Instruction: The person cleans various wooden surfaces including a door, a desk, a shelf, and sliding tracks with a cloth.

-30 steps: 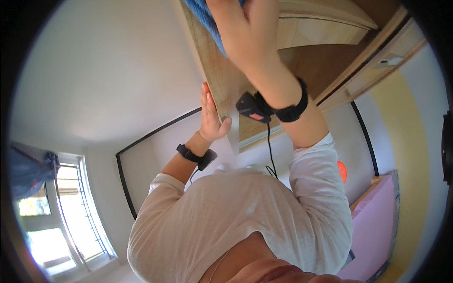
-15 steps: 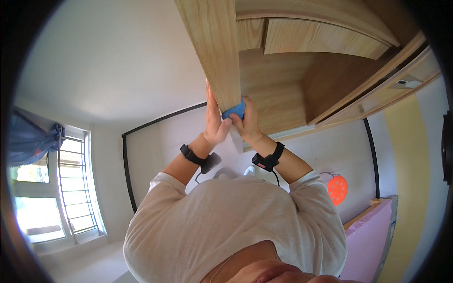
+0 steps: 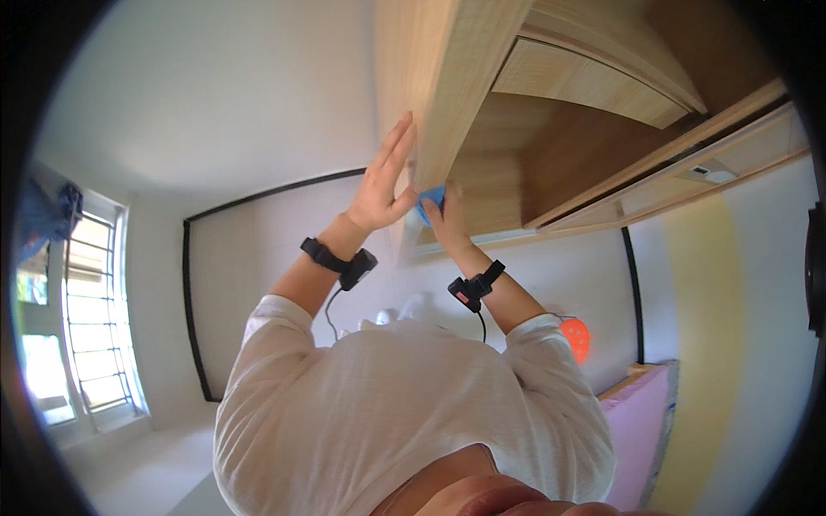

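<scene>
A light wooden cabinet rises in front of me, and the front edge of its left side panel (image 3: 465, 86) faces me. My left hand (image 3: 384, 182) lies along the outer face of that panel, its fingers stretched out. My right hand (image 3: 451, 222) grips a folded blue cloth (image 3: 433, 198) and presses it to the panel's front edge, low in the visible stretch. The thumb shows on the cloth, while the other fingers are partly hidden behind it. Each wrist carries a black strapped device.
Right of the panel, the cabinet has a wooden drawer front (image 3: 589, 82) above an open compartment (image 3: 495, 172). A barred window (image 3: 93, 310) stands at far left. An orange round perforated object (image 3: 576, 340) and a pink panel (image 3: 632, 439) are at lower right. Black strips border the pale floor.
The view has turned, and more of the panel's outer face shows. My left hand has moved apart from the right, farther onto that face. The right hand keeps the cloth on the edge.
</scene>
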A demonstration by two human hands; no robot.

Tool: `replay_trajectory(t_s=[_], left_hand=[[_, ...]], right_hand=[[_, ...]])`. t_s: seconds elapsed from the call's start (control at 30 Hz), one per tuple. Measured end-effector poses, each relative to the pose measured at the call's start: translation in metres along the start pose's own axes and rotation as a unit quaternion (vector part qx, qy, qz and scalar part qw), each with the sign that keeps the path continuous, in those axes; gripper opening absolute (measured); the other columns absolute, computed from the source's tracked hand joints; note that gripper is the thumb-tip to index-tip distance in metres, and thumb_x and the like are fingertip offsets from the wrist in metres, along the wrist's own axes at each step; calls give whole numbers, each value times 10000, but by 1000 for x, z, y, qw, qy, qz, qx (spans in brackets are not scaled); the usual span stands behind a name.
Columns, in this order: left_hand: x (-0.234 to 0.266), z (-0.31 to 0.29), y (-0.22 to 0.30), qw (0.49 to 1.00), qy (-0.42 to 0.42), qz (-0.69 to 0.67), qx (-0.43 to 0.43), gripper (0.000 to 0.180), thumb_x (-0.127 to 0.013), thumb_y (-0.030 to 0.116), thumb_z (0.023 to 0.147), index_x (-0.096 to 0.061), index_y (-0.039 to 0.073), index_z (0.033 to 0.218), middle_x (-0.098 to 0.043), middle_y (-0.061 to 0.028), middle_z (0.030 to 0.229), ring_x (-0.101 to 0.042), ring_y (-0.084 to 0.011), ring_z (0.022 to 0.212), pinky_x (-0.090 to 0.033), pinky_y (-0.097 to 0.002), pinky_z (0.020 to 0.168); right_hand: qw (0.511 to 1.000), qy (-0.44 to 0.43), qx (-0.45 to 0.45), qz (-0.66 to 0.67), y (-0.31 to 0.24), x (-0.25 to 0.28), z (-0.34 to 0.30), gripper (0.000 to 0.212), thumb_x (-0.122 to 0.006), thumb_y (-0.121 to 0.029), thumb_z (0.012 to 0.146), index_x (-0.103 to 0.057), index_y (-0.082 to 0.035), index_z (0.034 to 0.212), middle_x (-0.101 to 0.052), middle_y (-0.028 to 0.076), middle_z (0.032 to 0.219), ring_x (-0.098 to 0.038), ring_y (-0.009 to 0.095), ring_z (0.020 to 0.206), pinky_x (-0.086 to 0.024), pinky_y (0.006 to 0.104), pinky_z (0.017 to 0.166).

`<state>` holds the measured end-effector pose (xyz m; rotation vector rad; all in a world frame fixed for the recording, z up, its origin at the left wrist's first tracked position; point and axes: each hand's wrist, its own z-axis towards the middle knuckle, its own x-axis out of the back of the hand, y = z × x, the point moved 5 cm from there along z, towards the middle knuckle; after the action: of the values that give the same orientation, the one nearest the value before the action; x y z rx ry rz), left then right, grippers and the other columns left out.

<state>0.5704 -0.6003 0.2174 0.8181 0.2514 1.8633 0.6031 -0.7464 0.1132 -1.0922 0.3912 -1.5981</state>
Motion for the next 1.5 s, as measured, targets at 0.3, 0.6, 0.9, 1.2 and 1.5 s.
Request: replay_trajectory(t_s=[0.3, 0.6, 0.9, 1.2, 1.5], left_hand=[[31, -182, -31, 958, 30, -43, 283, 603, -536, -55, 798, -377, 90, 1361, -405, -119, 1385, -532, -233, 1129, -415, -370, 947], [108, -364, -8, 879, 145, 58, 450, 534, -541, 14, 879, -378, 126, 1376, -576, -106, 1193, -613, -144, 890, -496, -279, 763], [94, -384, 1, 839, 222, 69, 492, 508, -546, 16, 875, -410, 113, 1355, -597, -104, 1155, -607, -125, 865, -503, -268, 742], [54, -368, -6, 857, 226, -81, 457, 447, -545, 37, 853, -477, 84, 1292, -607, -109, 1131, -615, -187, 948, -486, -314, 847], [-2, -363, 2, 826, 216, -258, 451, 378, -562, 139, 892, -511, 21, 1247, -554, -111, 1233, -543, -205, 1118, -425, -328, 975]], right_hand=[[968, -22, -131, 212, 24, 0, 3, 294, -563, -203, 918, -487, -3, 1119, -553, 36, 972, -509, 106, 865, -430, 282, 772], [975, 89, -48, 199, -82, 58, 78, 330, -564, -308, 924, -507, -13, 1061, -542, 35, 979, -486, 102, 884, -412, 261, 798], [985, 69, 100, 119, -92, 31, 97, 540, -684, -270, 827, -366, -13, 1180, -509, 45, 977, -512, 93, 762, -459, 228, 588], [927, -228, -164, 247, -43, -86, -29, 266, -530, -52, 876, -421, -44, 1119, -578, 52, 896, -554, 109, 693, -470, 247, 595], [650, -276, -499, 502, 14, -116, -90, 362, -520, -68, 809, -494, -29, 1168, -531, 95, 1163, -498, 253, 1107, -391, 408, 981]])
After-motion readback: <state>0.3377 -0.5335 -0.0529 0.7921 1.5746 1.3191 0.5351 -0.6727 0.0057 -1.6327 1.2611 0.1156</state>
